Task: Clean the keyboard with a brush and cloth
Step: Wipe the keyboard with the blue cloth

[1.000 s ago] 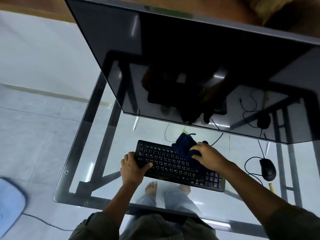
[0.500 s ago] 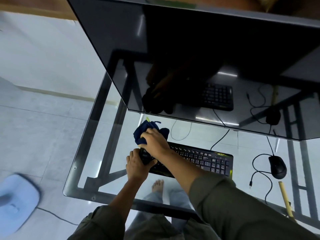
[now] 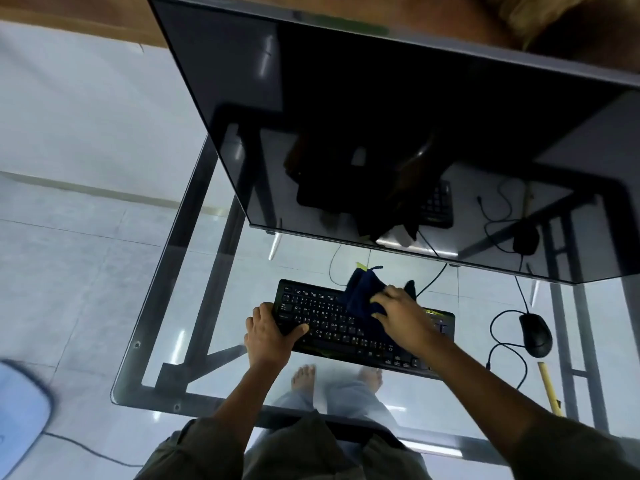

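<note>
A black keyboard lies on the glass table in front of me. My left hand grips its left end, thumb across the keys. My right hand presses a dark blue cloth onto the middle of the keyboard, toward its far edge. The cloth bunches up past my fingers. A yellow-handled stick, possibly the brush, lies at the table's right side.
A large dark monitor stands close behind the keyboard. A black wired mouse with a looping cable sits to the right. My bare feet show through the glass. A pale blue object rests on the floor at left.
My right hand swept the cloth from the keyboard's middle to its left end and back to the middle. My left hand kept its hold on the left end.
</note>
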{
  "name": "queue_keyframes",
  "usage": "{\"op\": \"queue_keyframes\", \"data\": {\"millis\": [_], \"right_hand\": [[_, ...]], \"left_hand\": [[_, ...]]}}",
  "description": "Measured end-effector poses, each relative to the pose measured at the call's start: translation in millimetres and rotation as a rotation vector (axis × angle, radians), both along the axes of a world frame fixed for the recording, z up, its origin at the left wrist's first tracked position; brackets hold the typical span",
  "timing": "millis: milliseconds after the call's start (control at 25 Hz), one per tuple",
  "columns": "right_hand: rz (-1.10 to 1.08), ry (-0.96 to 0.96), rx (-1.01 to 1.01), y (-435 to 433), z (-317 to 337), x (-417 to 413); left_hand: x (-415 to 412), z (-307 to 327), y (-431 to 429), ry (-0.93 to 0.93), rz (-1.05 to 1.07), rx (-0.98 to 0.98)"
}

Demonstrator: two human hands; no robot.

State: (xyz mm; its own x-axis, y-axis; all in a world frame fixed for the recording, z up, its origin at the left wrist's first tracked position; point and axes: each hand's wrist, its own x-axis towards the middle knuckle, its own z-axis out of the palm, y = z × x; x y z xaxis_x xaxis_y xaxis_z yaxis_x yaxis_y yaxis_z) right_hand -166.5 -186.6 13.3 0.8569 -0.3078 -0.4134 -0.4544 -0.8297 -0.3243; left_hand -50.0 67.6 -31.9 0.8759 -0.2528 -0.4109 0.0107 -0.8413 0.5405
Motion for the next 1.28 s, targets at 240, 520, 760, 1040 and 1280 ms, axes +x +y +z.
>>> {"op": "queue_keyframes", "data": {"millis": [240,520,760,1040,1280], "right_hand": [[0.062,-0.167,0.024,98,-17,101],[0.029,-0.149,0.0,47,-9,67],[-0.327,-0.039,-0.126,-37,-11,-78],[-0.352,-0.182,-0.012,51,-19,7],[-0.658,-0.134,-0.06,-5,-15,-66]], "left_hand": [[-1,4,-7,0.019,0.004,0.015],[0,5,-17,0.03,-0.052,-0.004],[1,9,-11,0.046,-0.04,0.042],[6,7,-4,0.068,-0.037,0.107],[6,9,-8,0.065,-0.063,0.114]]}}
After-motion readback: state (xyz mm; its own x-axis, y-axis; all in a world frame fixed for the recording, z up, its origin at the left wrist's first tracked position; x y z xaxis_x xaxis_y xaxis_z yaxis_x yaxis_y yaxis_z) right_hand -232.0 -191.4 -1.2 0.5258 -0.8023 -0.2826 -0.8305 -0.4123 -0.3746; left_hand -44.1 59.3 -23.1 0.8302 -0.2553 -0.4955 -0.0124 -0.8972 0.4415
